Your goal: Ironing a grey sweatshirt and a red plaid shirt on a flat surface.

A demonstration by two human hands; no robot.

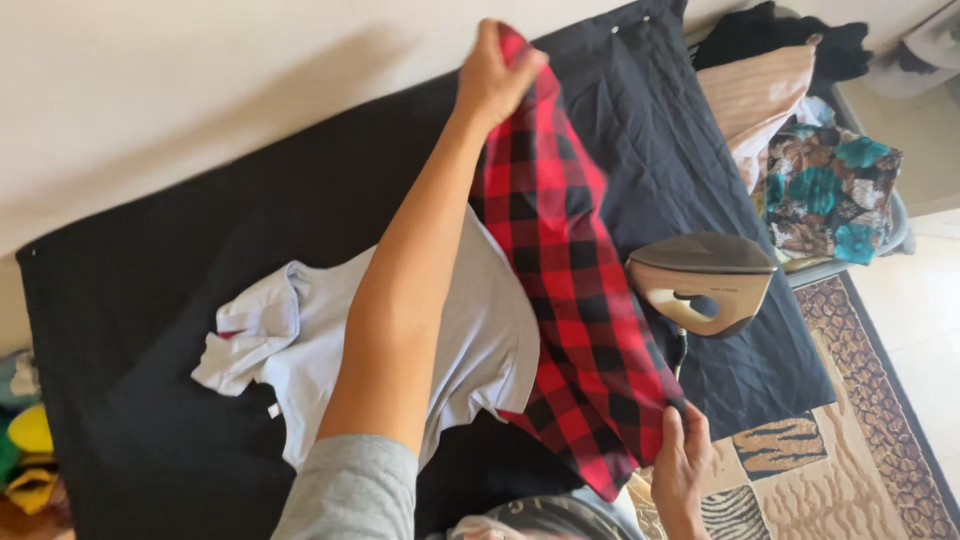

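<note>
The left hand [495, 75] gripped the far end of a red-and-black checked cloth [570, 290]; the right hand [682, 465] pinched its near edge. The cloth stretched over a black-covered desk [150, 330], beside a white T-shirt [480, 340] and an upright iron [705, 282].

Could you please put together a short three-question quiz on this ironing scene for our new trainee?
1. True or false: both hands grip the red and black checked cloth.
2. Where does the iron stand relative to the checked cloth: to its left or right in the picture?
3. What lies under the left arm on the black cover: A) a towel, B) a pale grey shirt, C) a sock?

Key:
1. True: left hand at the far end, right hand at the near edge.
2. Right.
3. B.
</note>
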